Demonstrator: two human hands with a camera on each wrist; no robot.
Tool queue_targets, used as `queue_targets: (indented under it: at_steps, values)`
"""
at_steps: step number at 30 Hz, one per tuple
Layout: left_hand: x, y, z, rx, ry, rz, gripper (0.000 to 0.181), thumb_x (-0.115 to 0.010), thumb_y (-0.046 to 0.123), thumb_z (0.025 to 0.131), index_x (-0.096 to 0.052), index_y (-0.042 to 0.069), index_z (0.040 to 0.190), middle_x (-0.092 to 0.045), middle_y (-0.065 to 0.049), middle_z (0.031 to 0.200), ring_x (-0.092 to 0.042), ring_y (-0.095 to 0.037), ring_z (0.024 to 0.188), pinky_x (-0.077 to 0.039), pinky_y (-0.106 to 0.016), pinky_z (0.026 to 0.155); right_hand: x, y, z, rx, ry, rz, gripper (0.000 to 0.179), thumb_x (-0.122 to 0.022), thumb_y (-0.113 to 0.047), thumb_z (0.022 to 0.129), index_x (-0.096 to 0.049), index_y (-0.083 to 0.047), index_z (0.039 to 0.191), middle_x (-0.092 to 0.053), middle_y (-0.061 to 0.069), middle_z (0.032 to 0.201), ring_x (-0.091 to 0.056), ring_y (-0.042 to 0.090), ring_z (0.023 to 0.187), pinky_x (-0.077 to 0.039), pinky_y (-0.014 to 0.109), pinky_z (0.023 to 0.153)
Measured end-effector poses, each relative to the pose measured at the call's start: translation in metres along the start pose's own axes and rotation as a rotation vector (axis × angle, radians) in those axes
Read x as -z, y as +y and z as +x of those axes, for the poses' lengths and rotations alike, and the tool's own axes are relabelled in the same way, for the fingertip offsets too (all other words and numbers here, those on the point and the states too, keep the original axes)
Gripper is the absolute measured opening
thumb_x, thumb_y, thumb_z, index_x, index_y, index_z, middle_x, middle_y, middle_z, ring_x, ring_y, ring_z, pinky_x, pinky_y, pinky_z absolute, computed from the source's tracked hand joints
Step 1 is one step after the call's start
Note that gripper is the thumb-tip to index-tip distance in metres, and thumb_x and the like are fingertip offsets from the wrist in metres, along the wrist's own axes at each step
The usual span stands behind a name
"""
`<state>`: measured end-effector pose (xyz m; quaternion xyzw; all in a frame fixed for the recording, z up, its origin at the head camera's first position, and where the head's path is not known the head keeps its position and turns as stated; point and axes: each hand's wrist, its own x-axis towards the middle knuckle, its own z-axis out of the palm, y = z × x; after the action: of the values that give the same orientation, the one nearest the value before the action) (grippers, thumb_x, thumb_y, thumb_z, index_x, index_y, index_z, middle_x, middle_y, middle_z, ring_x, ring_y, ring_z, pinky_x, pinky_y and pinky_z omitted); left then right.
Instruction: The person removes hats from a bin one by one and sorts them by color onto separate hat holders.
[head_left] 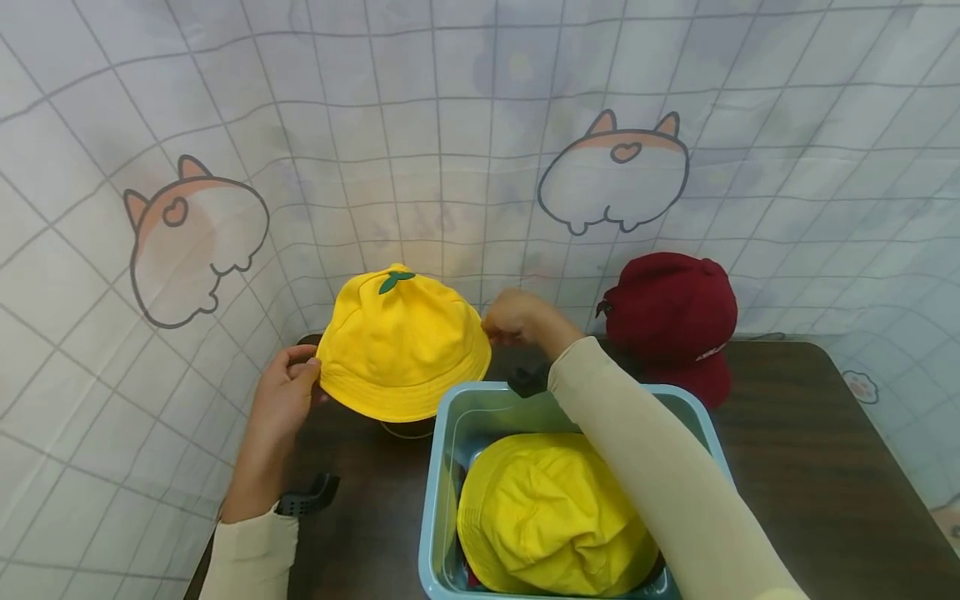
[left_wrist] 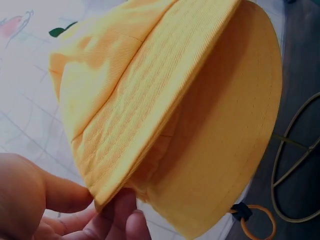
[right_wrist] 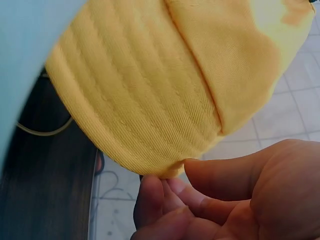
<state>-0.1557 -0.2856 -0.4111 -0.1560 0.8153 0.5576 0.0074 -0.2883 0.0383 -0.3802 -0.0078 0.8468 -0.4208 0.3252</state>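
A yellow bucket hat (head_left: 405,342) with a green sprout on its crown is held upright at the back left of the table. My left hand (head_left: 285,392) pinches the brim at its left edge, thumb above and fingers below, as the left wrist view shows. On the opposite edge, my right hand (head_left: 525,321) pinches the brim between thumb and fingers. An orange loop (left_wrist: 260,222) with a dark toggle hangs near the brim. Beneath the hat, part of a thin wire loop (left_wrist: 296,167) shows; the rest of it is hidden.
A light blue bin (head_left: 438,500) stands in front of the hat, under my right forearm. Inside lies another yellow hat (head_left: 555,517), over something partly hidden. A dark red cap (head_left: 671,308) sits at the back right of the dark wooden table (head_left: 795,467), near the patterned curtain (head_left: 450,125).
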Motion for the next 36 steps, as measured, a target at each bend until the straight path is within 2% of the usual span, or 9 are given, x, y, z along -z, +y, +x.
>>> queue_targets:
  at_steps: [8,14,19,23,27,30,31,33,36]
  values:
    - [-0.001,-0.009,0.006,-0.009,0.057,-0.020,0.042,-0.050,0.025,0.108,-0.042,0.003,0.143,-0.068,-0.002,0.106,-0.066,-0.010,0.075,-0.058,-0.023,0.069,-0.001,0.000,0.001,-0.018,0.030,-0.099,0.031,-0.060,-0.017,0.101,-0.067,-0.004,0.074,-0.053,0.003,0.064,-0.044,0.016,0.052,-0.039,0.025,0.051]
    - [-0.004,-0.019,0.015,-0.027,0.074,0.008,0.031,-0.051,0.019,0.107,-0.043,0.001,0.131,-0.069,-0.006,0.100,-0.064,-0.011,0.070,-0.057,-0.024,0.067,-0.007,-0.002,0.003,-0.034,0.046,-0.248,0.035,-0.060,-0.021,0.102,-0.064,-0.007,0.070,-0.047,0.000,0.059,-0.040,0.014,0.049,-0.036,0.025,0.049]
    - [-0.010,-0.028,0.025,-0.040,0.083,0.012,0.023,-0.052,0.014,0.106,-0.044,0.001,0.123,-0.068,-0.009,0.096,-0.063,-0.018,0.075,-0.056,-0.023,0.064,-0.012,-0.005,0.001,-0.033,0.050,-0.337,0.032,-0.058,-0.013,0.099,-0.060,-0.008,0.068,-0.042,-0.001,0.056,-0.037,0.013,0.046,-0.032,0.024,0.046]
    - [-0.012,-0.028,0.031,-0.058,0.072,0.037,0.021,-0.053,0.013,0.105,-0.044,0.001,0.121,-0.066,-0.009,0.092,-0.063,-0.025,0.077,-0.055,-0.024,0.065,-0.017,-0.009,-0.002,-0.064,0.058,-0.426,0.029,-0.052,-0.006,0.095,-0.058,-0.008,0.068,-0.041,-0.001,0.054,-0.035,0.012,0.043,-0.031,0.023,0.043]
    - [-0.011,-0.025,0.034,-0.076,0.017,0.043,0.021,-0.050,0.013,0.106,-0.043,-0.001,0.120,-0.063,-0.004,0.086,-0.063,-0.021,0.075,-0.057,-0.027,0.067,-0.019,-0.011,-0.007,-0.074,0.067,-0.501,0.023,-0.050,-0.006,0.097,-0.061,-0.006,0.076,-0.043,0.000,0.058,-0.038,0.013,0.045,-0.034,0.023,0.044]
    - [-0.004,-0.024,0.037,-0.068,-0.074,0.084,0.027,-0.045,0.016,0.109,-0.040,-0.004,0.126,-0.063,-0.010,0.097,-0.065,-0.019,0.082,-0.059,-0.029,0.075,-0.017,-0.005,-0.015,-0.037,0.055,-0.463,0.022,-0.055,-0.010,0.098,-0.066,-0.001,0.082,-0.050,0.002,0.061,-0.044,0.016,0.051,-0.038,0.025,0.048]
    - [-0.001,-0.023,0.038,-0.065,-0.106,0.120,0.030,-0.044,0.018,0.109,-0.040,-0.005,0.129,-0.063,-0.013,0.103,-0.065,-0.020,0.086,-0.059,-0.030,0.078,-0.016,-0.002,-0.019,-0.030,0.044,-0.433,0.023,-0.056,-0.013,0.100,-0.068,0.000,0.086,-0.054,0.002,0.064,-0.048,0.016,0.055,-0.040,0.025,0.051]
    - [0.005,-0.019,0.040,-0.063,-0.155,0.221,0.038,-0.040,0.024,0.111,-0.038,-0.006,0.135,-0.059,-0.019,0.114,-0.064,-0.023,0.095,-0.056,-0.034,0.083,-0.015,0.005,-0.026,-0.028,0.018,-0.356,0.027,-0.057,-0.022,0.103,-0.071,0.001,0.107,-0.065,0.002,0.074,-0.058,0.017,0.068,-0.044,0.028,0.061]
    - [0.013,-0.009,0.045,-0.072,-0.171,0.369,0.048,-0.034,0.033,0.112,-0.040,-0.004,0.142,-0.055,-0.024,0.126,-0.059,-0.033,0.105,-0.051,-0.042,0.088,-0.014,0.014,-0.036,-0.060,-0.040,-0.269,0.037,-0.053,-0.034,0.107,-0.071,-0.005,0.120,-0.075,0.001,0.096,-0.067,0.019,0.093,-0.051,0.035,0.079]
